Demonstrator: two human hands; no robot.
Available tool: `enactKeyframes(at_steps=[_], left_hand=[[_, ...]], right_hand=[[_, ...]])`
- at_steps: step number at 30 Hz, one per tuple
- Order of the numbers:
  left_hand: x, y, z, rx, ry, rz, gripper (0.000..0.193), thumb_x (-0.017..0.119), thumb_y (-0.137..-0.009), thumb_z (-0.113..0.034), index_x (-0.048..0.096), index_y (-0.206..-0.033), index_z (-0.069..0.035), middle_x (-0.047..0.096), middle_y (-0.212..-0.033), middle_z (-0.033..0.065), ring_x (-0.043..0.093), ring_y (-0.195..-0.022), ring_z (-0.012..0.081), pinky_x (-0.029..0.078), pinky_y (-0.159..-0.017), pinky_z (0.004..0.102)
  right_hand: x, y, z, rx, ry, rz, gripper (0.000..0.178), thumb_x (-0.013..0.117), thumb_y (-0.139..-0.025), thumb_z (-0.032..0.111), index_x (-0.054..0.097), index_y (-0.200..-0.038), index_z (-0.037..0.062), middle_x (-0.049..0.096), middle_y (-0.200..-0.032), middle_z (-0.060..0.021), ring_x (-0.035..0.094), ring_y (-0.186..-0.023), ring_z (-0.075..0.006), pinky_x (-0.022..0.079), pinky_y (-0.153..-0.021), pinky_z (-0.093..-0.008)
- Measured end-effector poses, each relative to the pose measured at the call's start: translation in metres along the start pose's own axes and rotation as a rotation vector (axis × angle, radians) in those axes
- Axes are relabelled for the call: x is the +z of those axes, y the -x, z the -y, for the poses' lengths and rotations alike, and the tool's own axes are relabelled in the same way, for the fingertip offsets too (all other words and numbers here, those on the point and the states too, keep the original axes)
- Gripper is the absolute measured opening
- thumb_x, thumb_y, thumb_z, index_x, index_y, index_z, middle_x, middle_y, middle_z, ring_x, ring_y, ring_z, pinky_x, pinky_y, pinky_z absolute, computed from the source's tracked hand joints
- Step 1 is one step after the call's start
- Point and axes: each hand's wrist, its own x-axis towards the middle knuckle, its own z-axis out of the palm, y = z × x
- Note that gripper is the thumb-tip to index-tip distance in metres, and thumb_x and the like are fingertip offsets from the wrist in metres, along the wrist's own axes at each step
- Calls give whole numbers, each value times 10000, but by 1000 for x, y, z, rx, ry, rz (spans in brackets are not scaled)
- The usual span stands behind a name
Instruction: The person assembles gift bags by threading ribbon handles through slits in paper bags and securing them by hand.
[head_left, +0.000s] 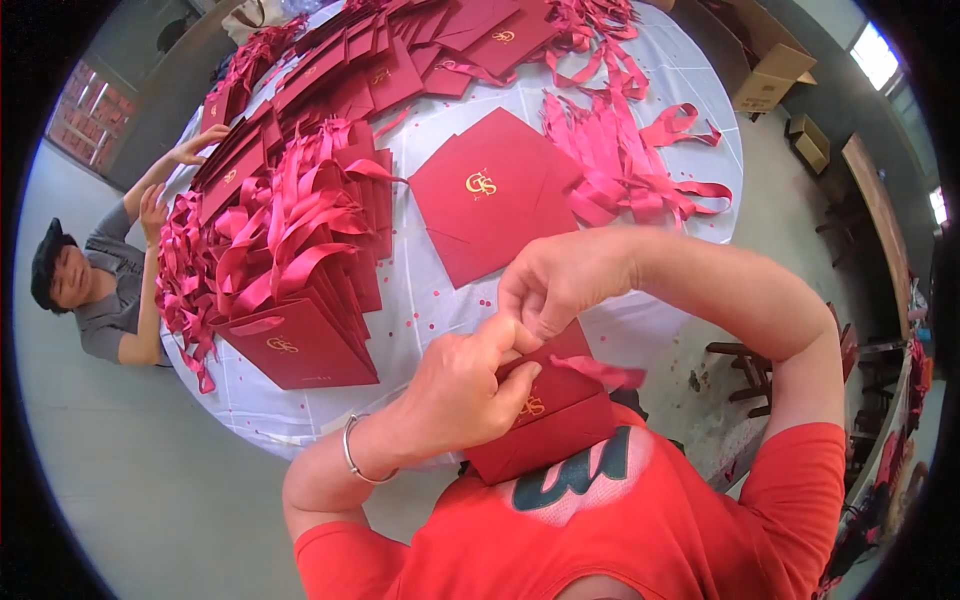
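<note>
A dark red paper gift bag (548, 440) with a gold emblem rests against my body at the table's near edge. My left hand (465, 385), with a silver bangle at the wrist, is closed on the bag's upper edge, its thumb over the front panel. Close against it, my right hand (568, 282) pinches at the same edge; what lies between its fingertips is hidden. A pink-red ribbon (605, 373) sticks out to the right across the bag, its end blurred. Just beyond my hands lie flat red bags (480, 225) in a small stack.
Finished-looking bags with ribbon handles (300, 345) stand bunched at the left. Loose ribbons (640, 165) lie at the right, and more flat bags (390, 75) are heaped at the back. A co-worker (110, 270) sits at the left with hands by the bags. Cardboard box (770, 80) at far right.
</note>
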Motion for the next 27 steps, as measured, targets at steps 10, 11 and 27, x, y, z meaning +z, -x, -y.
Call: enactKeyframes(at_steps=[10, 11, 27], left_hand=[[-1, -5, 5, -63, 61, 77, 152, 670, -818, 5, 570, -932, 7, 701, -745, 121, 672, -670, 123, 491, -591, 280], [-1, -5, 6, -61, 59, 75, 152, 670, -818, 5, 570, -932, 7, 701, -745, 121, 672, -670, 123, 491, -591, 280], [8, -14, 43, -304, 186, 116, 155, 624, -856, -49, 586, -989, 21, 643, -656, 56, 544, -619, 71, 448, -582, 286]], right_hand=[[-15, -10, -6, -493, 30, -903, 91, 671, -839, 24, 615, -909, 42, 671, -848, -40, 644, -780, -90, 511, -652, -228], [-15, -7, -4, -427, 63, -864, 91, 675, -856, 59, 621, -924, 31, 668, -881, -41, 644, -831, -90, 521, -716, -244], [95, 67, -50, -181, 201, -962, 146, 734, -822, 79, 607, -849, 12, 619, -724, -31, 569, -603, -105, 448, -531, -279]])
